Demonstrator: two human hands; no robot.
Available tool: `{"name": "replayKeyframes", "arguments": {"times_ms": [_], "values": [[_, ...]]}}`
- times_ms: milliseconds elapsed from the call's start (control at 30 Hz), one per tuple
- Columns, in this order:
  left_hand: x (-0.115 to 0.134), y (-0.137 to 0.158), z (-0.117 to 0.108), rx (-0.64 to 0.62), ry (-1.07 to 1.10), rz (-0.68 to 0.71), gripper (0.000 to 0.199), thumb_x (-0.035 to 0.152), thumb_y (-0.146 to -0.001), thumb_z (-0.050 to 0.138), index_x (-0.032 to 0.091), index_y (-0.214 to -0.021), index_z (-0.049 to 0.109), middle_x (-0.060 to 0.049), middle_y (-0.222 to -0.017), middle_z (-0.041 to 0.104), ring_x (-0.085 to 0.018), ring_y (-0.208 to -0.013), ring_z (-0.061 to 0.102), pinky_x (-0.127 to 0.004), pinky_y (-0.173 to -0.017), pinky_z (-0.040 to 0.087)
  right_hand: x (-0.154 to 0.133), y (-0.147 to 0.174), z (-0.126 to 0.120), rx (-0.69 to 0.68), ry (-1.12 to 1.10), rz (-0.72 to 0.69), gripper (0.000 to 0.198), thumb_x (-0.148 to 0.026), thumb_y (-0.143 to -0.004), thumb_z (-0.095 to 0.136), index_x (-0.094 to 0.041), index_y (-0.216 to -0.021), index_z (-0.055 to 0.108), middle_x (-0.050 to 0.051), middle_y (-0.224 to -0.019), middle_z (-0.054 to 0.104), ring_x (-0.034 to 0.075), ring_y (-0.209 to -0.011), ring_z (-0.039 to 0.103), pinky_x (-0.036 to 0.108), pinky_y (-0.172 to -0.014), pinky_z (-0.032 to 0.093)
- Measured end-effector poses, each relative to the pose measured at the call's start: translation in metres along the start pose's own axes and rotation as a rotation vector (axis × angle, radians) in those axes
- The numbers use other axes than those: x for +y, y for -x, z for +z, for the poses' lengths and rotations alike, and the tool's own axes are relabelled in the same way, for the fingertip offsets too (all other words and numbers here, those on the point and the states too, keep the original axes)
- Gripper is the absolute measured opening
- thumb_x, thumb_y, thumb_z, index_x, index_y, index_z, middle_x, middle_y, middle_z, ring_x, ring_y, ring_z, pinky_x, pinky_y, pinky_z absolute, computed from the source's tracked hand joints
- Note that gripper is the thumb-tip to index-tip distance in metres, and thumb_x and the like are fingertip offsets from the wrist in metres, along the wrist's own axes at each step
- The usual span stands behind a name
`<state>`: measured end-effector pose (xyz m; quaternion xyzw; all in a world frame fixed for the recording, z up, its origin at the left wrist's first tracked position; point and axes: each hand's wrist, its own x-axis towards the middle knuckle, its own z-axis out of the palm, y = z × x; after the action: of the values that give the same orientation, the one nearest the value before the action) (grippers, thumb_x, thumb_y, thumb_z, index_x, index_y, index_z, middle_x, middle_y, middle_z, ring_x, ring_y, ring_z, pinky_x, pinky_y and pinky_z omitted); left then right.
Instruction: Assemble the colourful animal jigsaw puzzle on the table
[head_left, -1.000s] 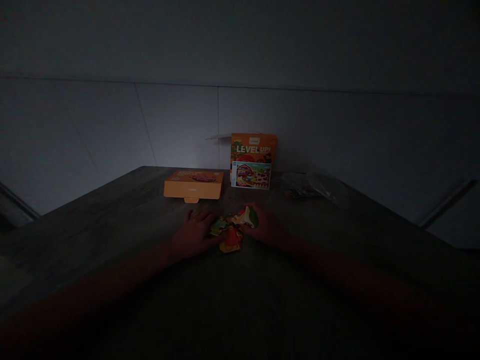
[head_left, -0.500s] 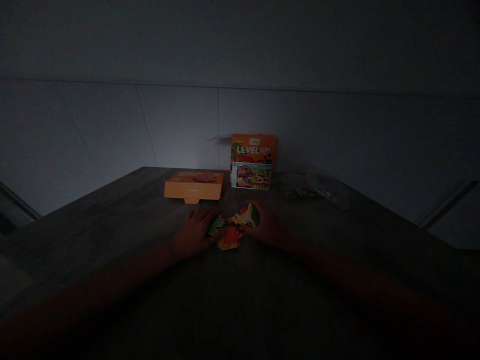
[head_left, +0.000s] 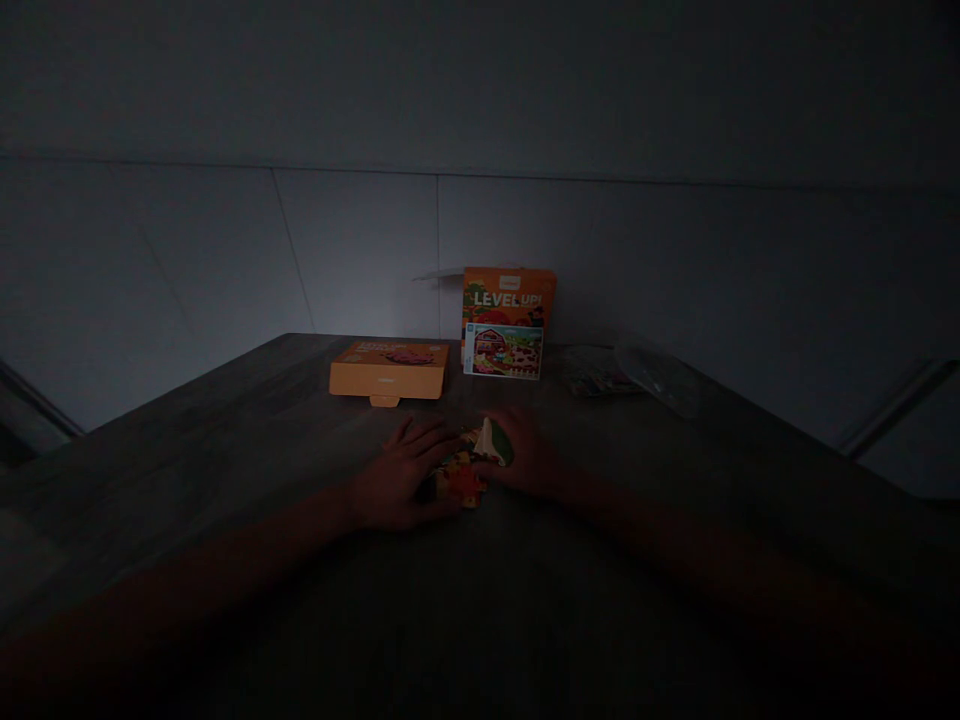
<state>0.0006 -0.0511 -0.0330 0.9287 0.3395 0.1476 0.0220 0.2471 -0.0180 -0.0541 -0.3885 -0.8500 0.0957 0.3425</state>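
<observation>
In the dim light, several jigsaw puzzle pieces [head_left: 461,482] with red, orange and yellow printing lie bunched between my two hands at the middle of the table. My left hand [head_left: 405,477] curls around the pile from the left, fingers over its far side and thumb along its near side. From the right, my right hand [head_left: 521,455] grips more of the pieces, among them a green and cream one [head_left: 491,442] tilted up against the fingers. How many pieces each hand covers is hidden.
An orange box [head_left: 386,378] lies flat behind my left hand. Against the wall stands an orange "LEVEL UP!" box [head_left: 510,290], with a farm picture card [head_left: 504,352] leaning on it. Clear plastic bags [head_left: 656,372], one with contents, lie at the back right of the table [head_left: 225,430].
My left hand has slid slightly right and reaches further over the pieces, covering some that showed before. The pieces are pushed closer together, and the green and cream one has shifted slightly left.
</observation>
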Motion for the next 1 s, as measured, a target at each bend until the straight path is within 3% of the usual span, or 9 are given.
{"name": "replayKeyframes", "arguments": {"times_ms": [100,167,233,367,467,733,867,1000], "values": [[0.0,0.0,0.0,0.035,-0.006,0.024,0.072,0.05,-0.085,0.063,0.022,-0.146,0.037,-0.014,-0.147,0.045,-0.035,-0.138,0.036,-0.062,-0.112,0.021,0.004,0.0,0.002,-0.088,0.007,0.031,0.067,-0.055,-0.079,0.068,-0.017,-0.133,0.054,0.015,-0.124,0.054,0.029,-0.116,0.054,0.045,-0.099,0.045],[0.0,0.0,0.001,0.062,-0.012,0.027,0.073,0.05,-0.084,0.063,0.02,-0.145,0.038,-0.015,-0.146,0.045,-0.035,-0.136,0.038,-0.058,-0.111,0.027,0.006,0.0,0.002,-0.104,0.01,0.023,0.053,-0.048,-0.092,0.052,-0.017,-0.135,0.052,0.015,-0.13,0.054,0.028,-0.121,0.052,0.046,-0.104,0.041],[0.0,0.0,0.003,0.075,-0.028,-0.017,0.076,0.054,-0.082,0.064,0.017,-0.144,0.04,-0.017,-0.144,0.045,-0.036,-0.134,0.039,-0.055,-0.109,0.032,0.008,0.0,0.001,-0.114,0.026,0.031,0.048,-0.04,-0.097,0.043,-0.016,-0.137,0.05,0.016,-0.134,0.054,0.028,-0.125,0.05,0.048,-0.107,0.038],[-0.001,-0.002,0.007,0.065,-0.039,-0.237,0.086,0.064,-0.077,0.064,0.013,-0.142,0.042,-0.02,-0.141,0.046,-0.038,-0.128,0.045,-0.054,-0.106,0.038,0.01,0.0,0.002,-0.108,0.067,0.092,0.051,-0.043,-0.09,0.054,-0.015,-0.133,0.053,0.017,-0.13,0.058,0.032,-0.122,0.052,0.051,-0.104,0.04],[-0.003,-0.002,0.008,0.047,-0.008,-0.307,0.086,0.068,-0.078,0.061,0.014,-0.142,0.042,-0.019,-0.141,0.047,-0.038,-0.125,0.049,-0.053,-0.105,0.04,0.011,0.0,0.003,-0.049,0.035,0.123,0.057,-0.043,-0.083,0.064,-0.016,-0.132,0.053,0.017,-0.128,0.06,0.032,-0.119,0.055,0.05,-0.101,0.043],[-0.005,-0.001,0.006,0.071,0.105,-0.286,0.08,0.061,-0.082,0.061,0.016,-0.144,0.037,-0.017,-0.143,0.046,-0.034,-0.129,0.047,-0.048,-0.107,0.041,0.005,-0.001,-0.003,0.041,-0.227,0.162,0.07,-0.035,-0.07,0.079,-0.02,-0.132,0.051,0.013,-0.124,0.064,0.027,-0.108,0.063,0.043,-0.091,0.051],[-0.005,0.001,0.007,0.137,0.148,-0.226,0.078,0.052,-0.083,0.066,0.017,-0.145,0.033,-0.016,-0.141,0.044,-0.03,-0.125,0.049,-0.044,-0.106,0.043,0.0,-0.001,-0.008,0.104,-0.229,0.051,0.067,-0.029,-0.068,0.081,-0.021,-0.129,0.054,0.011,-0.121,0.065,0.026,-0.11,0.063,0.042,-0.093,0.051],[-0.009,0.001,0.01,0.184,0.135,-0.165,0.08,0.046,-0.084,0.067,0.022,-0.149,0.026,-0.014,-0.138,0.041,-0.03,-0.123,0.048,-0.045,-0.103,0.045,-0.002,-0.001,-0.01,0.139,-0.138,-0.063,0.052,-0.03,-0.07,0.081,-0.021,-0.118,0.063,0.009,-0.111,0.067,0.025,-0.101,0.065,0.04,-0.088,0.052]]}}
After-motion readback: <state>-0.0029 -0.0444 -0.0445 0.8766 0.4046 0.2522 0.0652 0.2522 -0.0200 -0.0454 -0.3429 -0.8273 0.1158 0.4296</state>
